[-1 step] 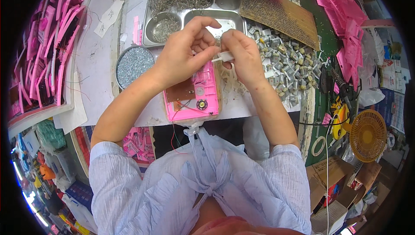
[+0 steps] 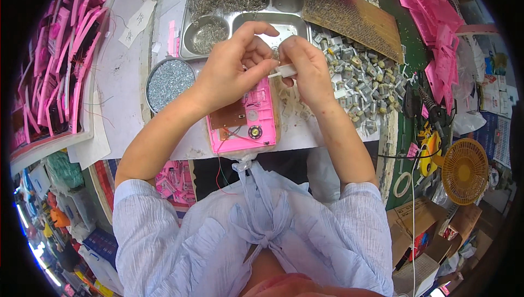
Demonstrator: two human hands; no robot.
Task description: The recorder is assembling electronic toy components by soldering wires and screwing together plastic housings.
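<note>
My right hand (image 2: 308, 70) pinches a small white plastic part (image 2: 286, 70) with a narrow stem pointing left. My left hand (image 2: 240, 65) is beside it, its lower fingers curled and its thumb tip at the stem. Whatever its fingertips hold, if anything, is too small or hidden. Under both hands lies an open pink plastic casing (image 2: 240, 142). Inside it are a brown circuit board (image 2: 228, 116), a round black-rimmed piece (image 2: 255, 131) and thin wires. The casing's far end is covered by my hands.
A steel compartment tray (image 2: 229, 17) holds fine metal pieces. Beside it are a round tin of small screws (image 2: 170, 81), a pile of small grey-and-white blocks (image 2: 363, 81) and a brown studded board (image 2: 355, 21). Pink casings (image 2: 65, 51) are stacked at left. A yellow fan (image 2: 464, 171) stands at right.
My right hand and the white part have shifted very slightly. Everything else looks the same.
</note>
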